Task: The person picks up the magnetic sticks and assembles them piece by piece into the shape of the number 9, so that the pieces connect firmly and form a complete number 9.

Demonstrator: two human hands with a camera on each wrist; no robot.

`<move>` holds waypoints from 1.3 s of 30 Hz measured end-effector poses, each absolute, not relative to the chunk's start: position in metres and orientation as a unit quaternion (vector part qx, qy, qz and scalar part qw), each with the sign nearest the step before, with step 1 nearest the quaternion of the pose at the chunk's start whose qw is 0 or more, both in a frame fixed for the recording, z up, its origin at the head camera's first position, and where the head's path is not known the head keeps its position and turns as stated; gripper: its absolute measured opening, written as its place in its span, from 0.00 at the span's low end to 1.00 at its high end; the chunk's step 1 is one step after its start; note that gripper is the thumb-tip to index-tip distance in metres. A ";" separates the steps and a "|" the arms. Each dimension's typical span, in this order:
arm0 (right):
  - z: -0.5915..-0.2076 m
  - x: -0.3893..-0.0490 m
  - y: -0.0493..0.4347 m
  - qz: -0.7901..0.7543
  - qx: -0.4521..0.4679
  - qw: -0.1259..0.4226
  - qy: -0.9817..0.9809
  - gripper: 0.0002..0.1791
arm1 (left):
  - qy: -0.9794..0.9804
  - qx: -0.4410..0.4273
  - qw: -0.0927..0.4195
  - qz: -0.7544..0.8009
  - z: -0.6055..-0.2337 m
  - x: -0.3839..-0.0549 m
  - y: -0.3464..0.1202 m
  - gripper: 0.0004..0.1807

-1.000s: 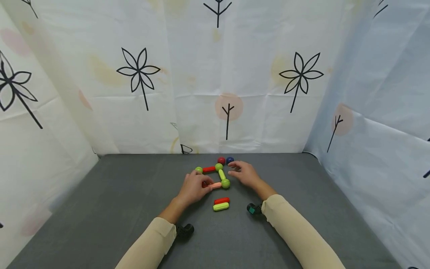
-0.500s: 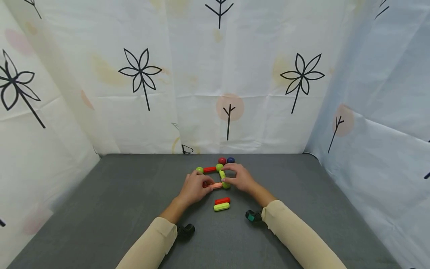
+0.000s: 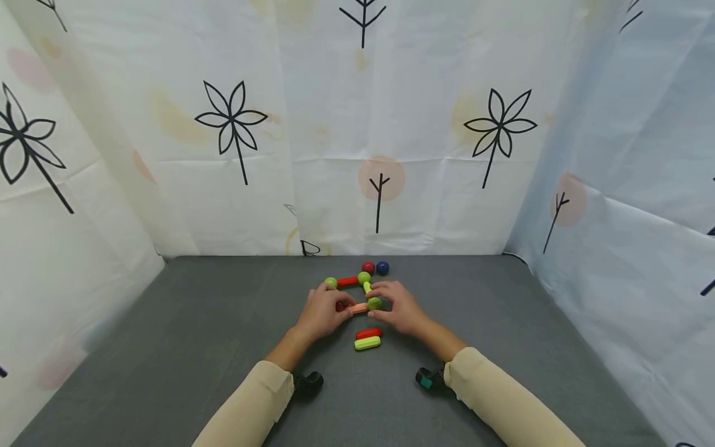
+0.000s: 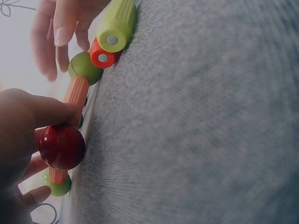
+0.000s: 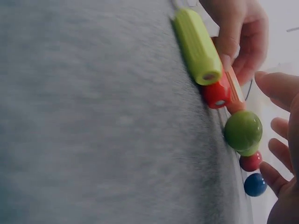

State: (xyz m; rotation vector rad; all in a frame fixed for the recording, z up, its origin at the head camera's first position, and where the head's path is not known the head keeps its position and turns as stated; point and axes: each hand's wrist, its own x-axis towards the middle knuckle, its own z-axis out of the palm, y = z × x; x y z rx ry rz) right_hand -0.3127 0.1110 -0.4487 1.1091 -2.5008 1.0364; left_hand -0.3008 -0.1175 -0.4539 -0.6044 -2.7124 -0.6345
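Observation:
In the head view, my left hand (image 3: pixel 324 310) pinches a salmon ribbed rod (image 3: pixel 360 308). A dark red ball (image 4: pixel 62 147) is at that rod's near end in the left wrist view, just beside my thumb. The rod's other end meets a green ball (image 5: pixel 244 130). My right hand (image 3: pixel 398 307) hovers around this green ball with thumb and fingers apart; the right wrist view shows a gap between them. A yellow-green rod (image 3: pixel 367 288), partly behind the right fingers, runs to a second green ball (image 3: pixel 364 278). A red rod (image 3: pixel 347 281) links that one to a third green ball (image 3: pixel 331 282).
Nearer me lie a loose red rod (image 3: pixel 368 333) and a loose yellow-green rod (image 3: pixel 367 343), side by side. Behind the assembly sit a red ball (image 3: pixel 368 267) and a blue ball (image 3: pixel 382 267). White printed cloth (image 3: pixel 335 124) hangs around the grey table (image 3: pixel 223 335).
My right hand has come from the right of the assembly toward the near green ball, then shifted slightly nearer me. My left hand has kept its place on the salmon rod.

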 end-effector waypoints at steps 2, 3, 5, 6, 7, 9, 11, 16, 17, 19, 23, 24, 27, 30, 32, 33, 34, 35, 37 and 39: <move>-0.450 -0.308 0.111 0.348 0.378 0.120 -0.849 0.19 | -0.940 -0.213 0.150 -0.222 -0.454 -0.300 -0.118 0.06; -0.450 -0.305 0.112 0.345 0.378 0.125 -0.850 0.18 | -0.939 -0.214 0.151 -0.223 -0.454 -0.300 -0.118 0.05; -0.450 -0.300 0.112 0.342 0.377 0.131 -0.850 0.18 | -0.938 -0.217 0.153 -0.224 -0.454 -0.300 -0.118 0.05; -0.451 -0.298 0.112 0.340 0.378 0.134 -0.851 0.17 | -0.938 -0.218 0.154 -0.223 -0.454 -0.300 -0.118 0.05; -0.450 -0.297 0.112 0.337 0.378 0.134 -0.852 0.16 | -0.937 -0.218 0.154 -0.223 -0.454 -0.300 -0.119 0.05; -0.450 -0.294 0.113 0.330 0.384 0.131 -0.852 0.14 | -0.938 -0.218 0.150 -0.225 -0.453 -0.300 -0.119 0.05; -0.450 -0.292 0.113 0.320 0.392 0.126 -0.853 0.12 | -0.938 -0.216 0.146 -0.227 -0.453 -0.300 -0.119 0.05; -0.450 -0.289 0.114 0.306 0.407 0.099 -0.855 0.11 | -0.940 -0.212 0.144 -0.228 -0.453 -0.300 -0.119 0.06; -0.450 -0.289 0.115 0.305 0.410 0.096 -0.854 0.11 | -0.940 -0.211 0.144 -0.227 -0.453 -0.300 -0.119 0.06; -0.451 -0.289 0.116 0.302 0.413 0.090 -0.854 0.11 | -0.940 -0.211 0.143 -0.226 -0.453 -0.300 -0.119 0.06; -0.450 -0.290 0.118 0.291 0.420 0.071 -0.856 0.12 | -0.940 -0.211 0.142 -0.226 -0.454 -0.299 -0.118 0.06; -0.450 -0.290 0.119 0.287 0.422 0.065 -0.858 0.12 | -0.940 -0.211 0.142 -0.226 -0.454 -0.299 -0.118 0.06; -0.448 -0.291 0.120 0.270 0.430 0.051 -0.860 0.11 | -0.941 -0.210 0.142 -0.226 -0.453 -0.299 -0.118 0.06; -0.447 -0.292 0.120 0.247 0.438 0.044 -0.863 0.11 | -0.940 -0.211 0.143 -0.227 -0.453 -0.299 -0.118 0.06; -0.445 -0.292 0.120 0.235 0.440 0.038 -0.866 0.11 | -0.940 -0.211 0.143 -0.228 -0.453 -0.299 -0.118 0.06; -0.445 -0.291 0.120 0.229 0.441 0.036 -0.867 0.10 | -0.939 -0.212 0.143 -0.229 -0.452 -0.299 -0.118 0.06; -0.444 -0.291 0.120 0.225 0.441 0.034 -0.868 0.10 | -0.939 -0.213 0.143 -0.229 -0.452 -0.299 -0.118 0.06; -0.444 -0.291 0.119 0.222 0.441 0.032 -0.869 0.09 | -0.939 -0.213 0.143 -0.229 -0.452 -0.299 -0.118 0.06; -0.443 -0.291 0.119 0.217 0.440 0.030 -0.871 0.09 | -0.938 -0.215 0.142 -0.231 -0.452 -0.298 -0.118 0.06; -0.443 -0.290 0.120 0.220 0.433 0.030 -0.873 0.08 | -0.938 -0.216 0.142 -0.231 -0.452 -0.299 -0.118 0.06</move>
